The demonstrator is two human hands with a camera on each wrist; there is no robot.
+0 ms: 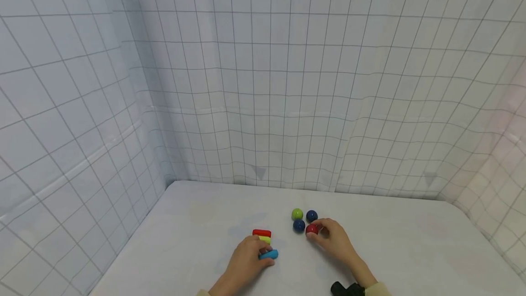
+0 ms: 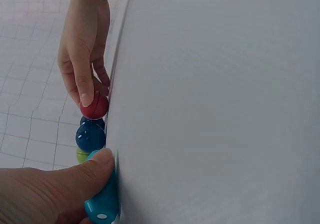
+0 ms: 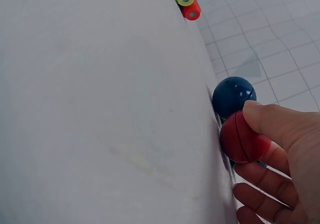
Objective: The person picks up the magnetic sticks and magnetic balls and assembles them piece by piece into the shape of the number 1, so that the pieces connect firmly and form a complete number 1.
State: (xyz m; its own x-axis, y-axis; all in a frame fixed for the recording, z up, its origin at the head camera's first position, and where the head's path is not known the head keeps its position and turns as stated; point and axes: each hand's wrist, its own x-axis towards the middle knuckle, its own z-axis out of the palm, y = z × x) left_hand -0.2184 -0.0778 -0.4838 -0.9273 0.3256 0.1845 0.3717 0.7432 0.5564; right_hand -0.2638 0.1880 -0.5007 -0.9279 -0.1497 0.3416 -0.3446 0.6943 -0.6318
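Note:
My left hand (image 1: 246,259) pinches a blue cylinder (image 1: 269,254) between thumb and fingers, low at the white table. Just beyond it lie a yellow cylinder (image 1: 264,239) and a red cylinder (image 1: 261,233), side by side; the hand partly covers the yellow one. With thumb and fingertips my right hand (image 1: 334,241) holds a red ball (image 3: 242,138) at table level. Close by it are two dark blue balls, the nearer blue ball (image 1: 299,225) and the farther blue ball (image 1: 312,215), plus a green ball (image 1: 297,214). In the left wrist view the thumb lies along the blue cylinder (image 2: 103,199).
The white table (image 1: 197,223) ends at a white grid-patterned curtain (image 1: 263,104) behind, with more curtain at both sides. A black device (image 1: 347,289) sits on my right wrist.

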